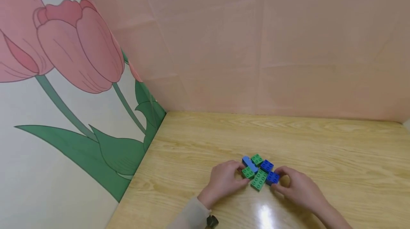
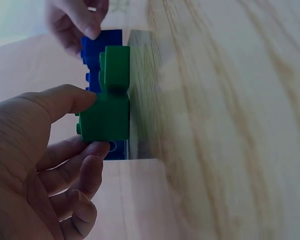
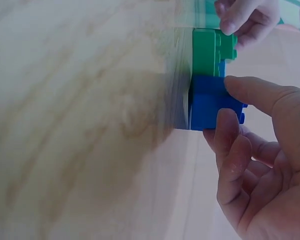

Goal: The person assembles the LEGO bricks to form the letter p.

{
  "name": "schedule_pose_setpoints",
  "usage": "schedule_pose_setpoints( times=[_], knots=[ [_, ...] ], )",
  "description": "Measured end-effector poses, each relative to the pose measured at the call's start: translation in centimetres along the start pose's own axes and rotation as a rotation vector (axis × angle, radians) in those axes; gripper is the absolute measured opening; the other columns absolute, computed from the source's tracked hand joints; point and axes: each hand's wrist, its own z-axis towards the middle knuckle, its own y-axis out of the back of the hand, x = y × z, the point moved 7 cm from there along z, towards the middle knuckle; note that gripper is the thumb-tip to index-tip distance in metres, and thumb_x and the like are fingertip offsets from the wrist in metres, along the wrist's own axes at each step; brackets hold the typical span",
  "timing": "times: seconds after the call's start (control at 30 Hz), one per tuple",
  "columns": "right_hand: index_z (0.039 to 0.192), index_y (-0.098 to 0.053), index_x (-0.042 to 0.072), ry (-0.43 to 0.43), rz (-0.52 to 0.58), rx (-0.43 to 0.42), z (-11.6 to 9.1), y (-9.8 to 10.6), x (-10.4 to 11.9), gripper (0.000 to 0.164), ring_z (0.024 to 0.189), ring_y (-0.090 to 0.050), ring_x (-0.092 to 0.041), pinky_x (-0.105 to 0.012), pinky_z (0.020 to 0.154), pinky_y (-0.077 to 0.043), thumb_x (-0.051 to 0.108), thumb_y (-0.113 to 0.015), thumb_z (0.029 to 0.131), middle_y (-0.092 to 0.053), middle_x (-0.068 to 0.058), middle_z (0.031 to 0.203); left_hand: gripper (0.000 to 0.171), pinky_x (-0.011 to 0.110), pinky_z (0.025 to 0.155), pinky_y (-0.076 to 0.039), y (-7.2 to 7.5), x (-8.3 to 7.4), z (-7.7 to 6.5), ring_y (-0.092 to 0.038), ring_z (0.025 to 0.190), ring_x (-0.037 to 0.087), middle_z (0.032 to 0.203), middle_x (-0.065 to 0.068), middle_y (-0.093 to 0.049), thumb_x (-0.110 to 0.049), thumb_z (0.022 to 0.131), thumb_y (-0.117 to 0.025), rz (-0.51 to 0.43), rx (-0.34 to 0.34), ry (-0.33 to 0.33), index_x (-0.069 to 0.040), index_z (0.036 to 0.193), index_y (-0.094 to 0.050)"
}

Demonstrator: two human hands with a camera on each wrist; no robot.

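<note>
Several toy building bricks lie in a tight cluster on the wooden table. My left hand [image 1: 226, 178] pinches a small green brick [image 1: 248, 172] at the cluster's left side; in the left wrist view its thumb and fingertips are on this brick [image 2: 106, 118]. On the other side my right hand [image 1: 298, 186] pinches a dark blue brick [image 1: 272, 178] between thumb and fingers. Between the hands lies a longer green brick [image 1: 258, 180]. Farther back are a long light blue brick [image 1: 250, 164], another green brick [image 1: 257, 159] and a second dark blue brick [image 1: 267, 166].
The wood-grain table [image 1: 192, 140] reaches back to a creased pink sheet [image 1: 256, 44]. A panel with large printed tulips [image 1: 80, 44] stands along the left edge. A dark object [image 1: 212, 221] shows at the left sleeve [image 1: 193, 214].
</note>
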Motion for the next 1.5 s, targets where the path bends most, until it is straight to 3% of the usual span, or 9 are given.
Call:
schedule_pose_setpoints(
  times=[0.37,0.77,0.87,0.97,1.0,1.1,1.33,1.43,1.5],
  knots=[
    [0.115,-0.072,0.013,0.007,0.010,-0.040,-0.1,0.9,-0.4,0.044,0.096,-0.071,-0.030,-0.058,0.080,-0.056,0.037,-0.088,0.082,-0.074,-0.007,0.111,0.036,0.023,0.072,-0.047,0.7,0.6,-0.1,-0.061,0.090,-0.003,0.105,-0.022,-0.066,-0.045,0.085,-0.083,-0.053,0.007,0.029,-0.033,0.117,-0.075],
    [0.117,-0.072,0.010,0.041,0.011,-0.111,0.3,2.3,-1.2,0.044,0.099,-0.071,-0.036,-0.060,0.082,-0.055,0.034,-0.088,0.084,-0.074,-0.010,0.113,0.037,0.033,0.084,-0.051,2.2,2.1,-0.1,-0.063,0.096,0.002,0.109,-0.016,-0.069,-0.043,0.085,-0.082,-0.050,-0.009,0.093,-0.029,0.118,-0.074],
    [0.120,-0.071,0.009,0.029,0.014,-0.113,0.5,2.7,-1.4,0.046,0.078,-0.067,-0.025,-0.048,0.072,-0.055,0.035,-0.087,0.086,-0.074,-0.012,0.115,0.038,0.035,0.086,-0.052,2.8,2.6,0.2,-0.063,0.098,0.004,0.110,-0.014,-0.070,-0.044,0.086,-0.081,-0.040,-0.027,0.099,-0.028,0.120,-0.074],
    [0.124,-0.069,0.008,0.013,0.017,-0.107,0.9,3.1,-1.6,0.048,0.055,-0.048,-0.012,-0.035,0.056,-0.046,0.036,-0.085,0.088,-0.073,-0.014,0.118,0.037,0.036,0.084,-0.052,3.4,3.1,0.6,-0.065,0.100,0.007,0.113,-0.013,-0.070,-0.043,0.087,-0.079,-0.025,-0.052,0.099,-0.027,0.121,-0.074],
    [0.125,-0.069,0.007,0.009,0.016,-0.106,1.0,3.2,-1.6,0.048,0.051,-0.040,-0.010,-0.032,0.054,-0.041,0.036,-0.084,0.089,-0.072,-0.014,0.119,0.037,0.037,0.084,-0.052,3.5,3.3,0.8,-0.065,0.100,0.007,0.114,-0.013,-0.070,-0.043,0.088,-0.079,-0.018,-0.059,0.101,-0.027,0.121,-0.074],
    [0.126,-0.068,0.007,0.010,0.019,-0.115,1.3,3.6,-1.8,0.048,0.047,-0.037,-0.008,-0.030,0.049,-0.037,0.036,-0.082,0.091,-0.072,-0.016,0.120,0.037,0.037,0.083,-0.052,3.9,3.8,1.3,-0.066,0.100,0.008,0.116,-0.013,-0.070,-0.043,0.089,-0.078,-0.004,-0.073,0.112,-0.027,0.122,-0.074],
    [0.127,-0.067,0.006,0.021,0.019,-0.130,2.3,4.0,-2.4,0.048,0.048,-0.038,-0.010,-0.030,0.052,-0.040,0.039,-0.080,0.093,-0.071,-0.017,0.120,0.037,0.035,0.081,-0.053,4.3,4.8,2.6,-0.066,0.100,0.008,0.115,-0.011,-0.070,-0.041,0.089,-0.079,-0.008,-0.087,0.127,-0.025,0.122,-0.074],
    [0.126,-0.067,0.005,0.021,0.016,-0.126,2.6,4.0,-2.8,0.049,0.053,-0.044,-0.012,-0.033,0.057,-0.043,0.039,-0.080,0.093,-0.071,-0.018,0.121,0.037,0.034,0.081,-0.053,4.3,5.0,3.2,-0.066,0.099,0.008,0.114,-0.012,-0.070,-0.041,0.089,-0.079,-0.006,-0.093,0.122,-0.025,0.122,-0.074],
    [0.126,-0.067,0.005,0.020,0.017,-0.124,2.9,3.9,-3.1,0.049,0.062,-0.057,-0.018,-0.040,0.063,-0.051,0.039,-0.080,0.093,-0.071,-0.019,0.120,0.036,0.032,0.080,-0.052,4.2,5.1,3.7,-0.065,0.098,0.007,0.113,-0.013,-0.069,-0.041,0.089,-0.079,-0.004,-0.092,0.115,-0.025,0.121,-0.074]
  ],
)
